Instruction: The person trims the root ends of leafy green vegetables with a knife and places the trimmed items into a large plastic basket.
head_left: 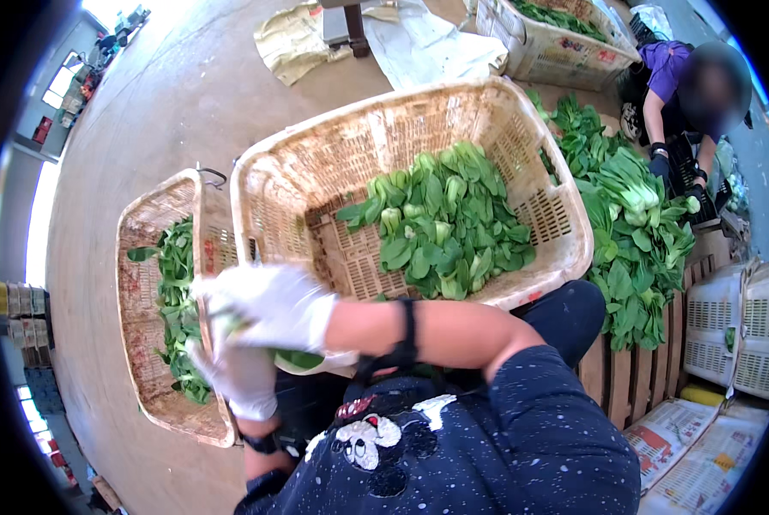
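Note:
My left hand [245, 383] and my right hand [268, 300], both in white gloves, meet low at the left, near the rim of the small basket. Between them is a bok choy; its pale base shows between the gloves and a green leaf [300, 359] sticks out below my right wrist. Both hands are closed around it, though motion blurs the fingers. In front of me a big dirty-white plastic basket [290, 150] holds a heap of bok choy [449, 219]. The narrower basket [135, 378] at the left has loose green leaves [177, 300] in it.
More bok choy [633, 249] lies piled on wooden slats [629, 378] at the right. Beyond it a person in a purple shirt [663, 69] bends over a dark crate. Another basket [539, 60] of greens stands at the back, and white crates [736, 318] stand far right.

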Available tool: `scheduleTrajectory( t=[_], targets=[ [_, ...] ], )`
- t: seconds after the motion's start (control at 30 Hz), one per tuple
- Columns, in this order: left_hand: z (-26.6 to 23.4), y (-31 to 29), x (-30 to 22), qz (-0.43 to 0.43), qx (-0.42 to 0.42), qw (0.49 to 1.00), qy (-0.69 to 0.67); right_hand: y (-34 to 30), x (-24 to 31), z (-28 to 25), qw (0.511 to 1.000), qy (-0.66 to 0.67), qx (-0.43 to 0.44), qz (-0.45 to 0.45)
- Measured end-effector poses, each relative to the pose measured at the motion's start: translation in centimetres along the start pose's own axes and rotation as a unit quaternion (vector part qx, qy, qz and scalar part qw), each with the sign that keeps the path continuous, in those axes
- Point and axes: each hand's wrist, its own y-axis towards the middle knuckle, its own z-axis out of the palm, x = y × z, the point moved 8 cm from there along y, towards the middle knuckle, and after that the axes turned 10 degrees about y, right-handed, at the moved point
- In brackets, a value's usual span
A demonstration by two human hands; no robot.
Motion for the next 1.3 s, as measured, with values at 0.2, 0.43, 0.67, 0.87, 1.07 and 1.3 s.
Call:
scheduleTrajectory(
  t=[0.2,0.43,0.67,0.87,1.07,1.3],
  targets=[
    [6.4,11.4,15.8,-0.115,0.210,0.886,0.397,-20.8,-0.4,-38.8,0.848,-0.086,-0.496,0.164],
    [2.1,6.8,41.1,-0.584,0.434,0.411,0.549,-42.7,6.9,-56.1,0.533,-0.192,-0.794,0.221],
    [1.0,7.3,50.4,-0.452,0.152,0.640,0.602,-31.8,0.4,-40.0,0.711,0.039,-0.662,0.235],
    [1.6,7.4,38.0,-0.489,0.082,0.762,0.417,-26.3,-2.8,-34.8,0.799,0.075,-0.535,0.266],
    [5.9,6.1,22.4,-0.402,0.050,0.902,0.147,-21.1,-7.8,-22.0,0.875,0.212,-0.327,0.288],
    [2.5,1.5,10.9,-0.244,-0.022,0.927,0.285,-12.6,-6.3,-15.0,0.922,0.212,-0.236,0.222]
  ],
)
